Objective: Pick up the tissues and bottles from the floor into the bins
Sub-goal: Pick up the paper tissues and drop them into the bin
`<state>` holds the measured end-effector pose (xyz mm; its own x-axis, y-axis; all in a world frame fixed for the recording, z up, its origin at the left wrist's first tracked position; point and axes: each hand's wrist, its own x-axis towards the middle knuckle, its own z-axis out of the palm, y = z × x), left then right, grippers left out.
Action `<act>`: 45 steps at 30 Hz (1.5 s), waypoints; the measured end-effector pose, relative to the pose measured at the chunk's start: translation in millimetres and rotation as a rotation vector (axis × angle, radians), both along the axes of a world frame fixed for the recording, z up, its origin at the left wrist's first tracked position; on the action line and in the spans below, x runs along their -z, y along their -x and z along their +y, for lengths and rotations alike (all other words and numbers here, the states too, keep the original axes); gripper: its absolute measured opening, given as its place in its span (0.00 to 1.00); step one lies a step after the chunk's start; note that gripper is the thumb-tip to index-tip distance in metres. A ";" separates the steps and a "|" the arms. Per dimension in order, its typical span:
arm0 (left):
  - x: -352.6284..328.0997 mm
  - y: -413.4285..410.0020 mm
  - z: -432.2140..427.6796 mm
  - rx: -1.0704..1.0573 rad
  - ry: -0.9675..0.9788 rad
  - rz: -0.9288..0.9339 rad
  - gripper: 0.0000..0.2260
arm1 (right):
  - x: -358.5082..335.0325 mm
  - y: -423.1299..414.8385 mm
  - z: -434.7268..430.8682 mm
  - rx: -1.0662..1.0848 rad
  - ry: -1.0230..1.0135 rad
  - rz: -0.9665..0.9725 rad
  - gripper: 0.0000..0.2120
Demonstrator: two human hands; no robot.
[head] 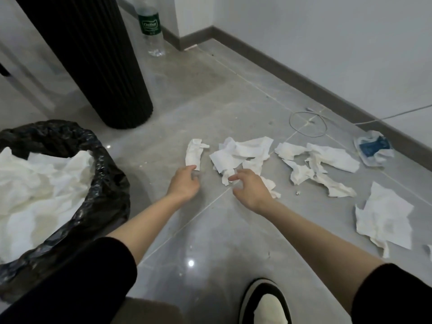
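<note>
Several crumpled white tissues lie scattered on the grey tile floor. My left hand (184, 181) hovers at the near end of a small folded tissue (194, 153), fingers loosely curled, holding nothing. My right hand (249, 189) reaches into the middle pile of tissues (243, 152), its fingertips touching a small scrap (227, 177). More tissues (322, 163) lie to the right, and a larger sheet (385, 216) lies near the right edge. A clear plastic bottle with a green label (150, 26) stands at the back. A bin lined with a black bag (105, 174) at the left holds tissues.
A tall black ribbed column (98, 61) stands behind the bin. A crushed blue-and-white packet (374, 148) and a looped white cable (307, 123) lie by the right wall's skirting. My shoe (266, 302) is at the bottom edge.
</note>
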<state>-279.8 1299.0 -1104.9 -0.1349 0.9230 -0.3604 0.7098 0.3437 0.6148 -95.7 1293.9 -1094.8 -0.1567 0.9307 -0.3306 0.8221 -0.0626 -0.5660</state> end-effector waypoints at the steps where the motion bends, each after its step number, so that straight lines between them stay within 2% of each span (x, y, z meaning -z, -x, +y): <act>1: 2.0 0.2 1.4 0.031 -0.003 0.029 0.21 | 1.1 1.9 1.2 -0.045 -0.005 -0.032 0.20; 6: 15.5 1.6 9.6 0.188 0.008 0.171 0.22 | 0.4 13.0 11.8 -0.178 0.039 -0.128 0.25; 12: 24.2 4.5 11.6 0.275 0.072 0.277 0.23 | 4.2 20.0 23.4 -0.277 0.114 -0.267 0.27; 15: 23.7 4.6 10.9 0.270 0.092 0.286 0.23 | 9.2 21.9 19.6 -0.182 0.025 -0.140 0.24; 18: 23.5 6.7 10.8 0.282 0.116 0.305 0.23 | 12.9 23.3 10.5 0.007 -0.150 0.037 0.22; 20: 23.4 9.2 11.9 0.291 0.129 0.319 0.24 | 10.3 24.5 5.2 0.139 -0.251 0.160 0.17; 24: 24.1 11.1 16.2 0.317 0.162 0.327 0.24 | -2.9 25.8 -0.4 0.404 -0.241 0.442 0.05; 27: 22.5 8.1 19.3 0.336 0.166 0.337 0.23 | -8.8 26.4 -3.5 0.546 -0.259 0.541 0.06; 31: 23.3 6.7 24.9 0.352 0.216 0.360 0.24 | -6.2 24.4 -10.1 0.602 -0.235 0.575 0.08; 35: 35.3 10.1 25.9 0.395 0.222 0.385 0.21 | 5.8 13.6 -16.4 0.618 -0.198 0.501 0.08; 38: 36.3 14.9 23.6 0.340 0.093 0.325 0.08 | 13.2 3.7 -21.7 0.595 -0.170 0.399 0.10; 42: 28.8 14.2 13.9 0.323 -0.056 0.458 0.11 | 23.8 -8.1 -28.4 0.445 -0.074 0.115 0.13; 45: 26.3 13.3 13.3 0.276 -0.182 0.434 0.11 | 27.6 -7.7 -33.1 0.316 -0.185 -0.096 0.18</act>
<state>-293.1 1312.3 -1131.3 0.0206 0.9874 -0.1569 0.9604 0.0241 0.2777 -88.0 1260.8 -1122.4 0.1714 0.9734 -0.1519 0.8282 -0.2259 -0.5129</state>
